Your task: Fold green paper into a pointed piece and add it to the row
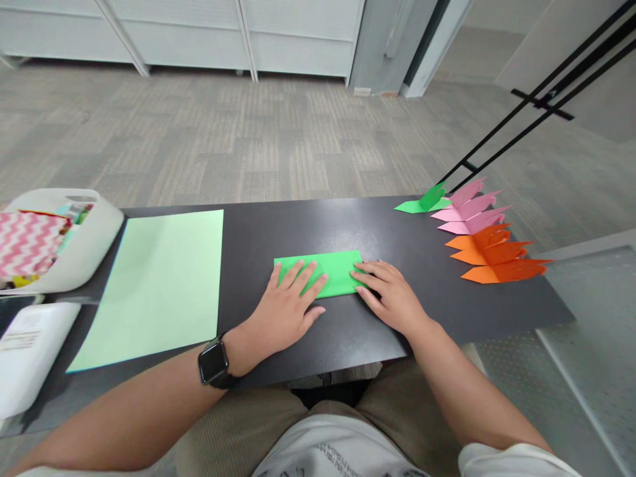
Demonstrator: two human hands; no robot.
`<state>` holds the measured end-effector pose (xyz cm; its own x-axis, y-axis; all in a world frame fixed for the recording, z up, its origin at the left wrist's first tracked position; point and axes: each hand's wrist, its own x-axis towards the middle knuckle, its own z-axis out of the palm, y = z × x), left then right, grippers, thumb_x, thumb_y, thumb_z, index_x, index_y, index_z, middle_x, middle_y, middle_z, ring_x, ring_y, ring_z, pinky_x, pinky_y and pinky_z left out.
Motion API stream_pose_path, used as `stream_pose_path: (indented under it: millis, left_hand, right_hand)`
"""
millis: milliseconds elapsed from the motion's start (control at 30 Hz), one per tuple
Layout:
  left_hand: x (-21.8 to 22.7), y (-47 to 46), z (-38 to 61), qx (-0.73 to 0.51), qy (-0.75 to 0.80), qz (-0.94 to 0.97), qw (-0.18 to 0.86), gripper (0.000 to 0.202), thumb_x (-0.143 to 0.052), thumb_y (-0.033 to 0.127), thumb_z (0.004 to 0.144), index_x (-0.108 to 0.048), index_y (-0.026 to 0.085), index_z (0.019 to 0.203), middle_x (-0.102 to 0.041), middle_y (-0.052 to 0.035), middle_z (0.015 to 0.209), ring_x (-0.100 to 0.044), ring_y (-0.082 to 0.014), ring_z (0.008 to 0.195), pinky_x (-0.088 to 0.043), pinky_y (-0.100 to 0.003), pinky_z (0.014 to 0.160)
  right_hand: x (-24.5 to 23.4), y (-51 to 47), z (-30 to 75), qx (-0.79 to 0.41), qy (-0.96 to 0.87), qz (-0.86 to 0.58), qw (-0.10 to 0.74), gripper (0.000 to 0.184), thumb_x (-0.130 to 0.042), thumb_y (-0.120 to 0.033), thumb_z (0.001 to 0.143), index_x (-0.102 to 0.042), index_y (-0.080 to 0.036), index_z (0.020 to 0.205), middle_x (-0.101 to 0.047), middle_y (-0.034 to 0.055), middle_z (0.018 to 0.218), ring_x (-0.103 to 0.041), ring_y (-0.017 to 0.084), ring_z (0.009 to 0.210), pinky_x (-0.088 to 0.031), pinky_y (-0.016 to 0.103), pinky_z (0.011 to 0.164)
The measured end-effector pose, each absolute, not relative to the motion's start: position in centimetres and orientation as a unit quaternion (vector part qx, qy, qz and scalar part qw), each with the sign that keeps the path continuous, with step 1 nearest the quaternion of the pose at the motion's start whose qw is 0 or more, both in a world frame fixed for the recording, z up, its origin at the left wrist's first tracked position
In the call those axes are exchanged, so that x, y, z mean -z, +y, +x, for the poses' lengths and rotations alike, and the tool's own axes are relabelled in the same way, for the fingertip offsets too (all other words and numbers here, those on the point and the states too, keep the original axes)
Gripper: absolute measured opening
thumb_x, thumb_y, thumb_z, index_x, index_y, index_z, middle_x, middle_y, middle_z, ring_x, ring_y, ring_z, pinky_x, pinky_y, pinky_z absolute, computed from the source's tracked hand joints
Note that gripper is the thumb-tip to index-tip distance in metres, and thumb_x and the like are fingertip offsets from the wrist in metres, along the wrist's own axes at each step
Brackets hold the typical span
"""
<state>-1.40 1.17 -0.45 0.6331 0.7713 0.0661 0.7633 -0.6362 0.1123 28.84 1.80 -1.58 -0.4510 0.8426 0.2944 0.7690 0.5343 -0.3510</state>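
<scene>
A bright green folded sheet of paper [338, 266] lies flat on the dark table in front of me, a long rectangle running left to right. My left hand [288, 308] rests on its left part, palm down, with the fingers spread and the thumb off the near edge. At the right end, the fingertips of my right hand [390, 295] touch the paper; those fingers are stretched out and slightly apart. Neither hand grips anything. A black smartwatch [213, 362] is on my left wrist.
Pale green sheets [163, 278] lie on the left. Beyond them stand a white basket [102, 232] with patterned items and a white box-like object [37, 351]. Folded paper figures line the right edge: one green [424, 200], several pink [470, 209], several orange [497, 255]. The table [318, 225] is dark.
</scene>
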Motion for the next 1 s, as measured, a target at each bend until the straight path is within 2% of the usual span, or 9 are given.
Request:
stream_pose_path:
  millis: [1000]
  left_hand:
    - [0.28, 1.17, -1.32, -0.042, 0.428, 0.902, 0.041, 0.060, -0.052, 0.051, 0.112, -0.050, 0.027, 0.166, -0.041, -0.0132, 0.177, -0.041, -0.0400, 0.162, -0.027, -0.072, 0.132]
  right_hand:
    - [1.63, 1.80, 28.72, -0.087, -0.842, -0.480, 0.230, 0.033, -0.061, -0.031, 0.109, -0.076, -0.030, 0.139, -0.073, 0.0096, 0.146, -0.070, 0.029, 0.134, -0.050, 0.059, 0.122]
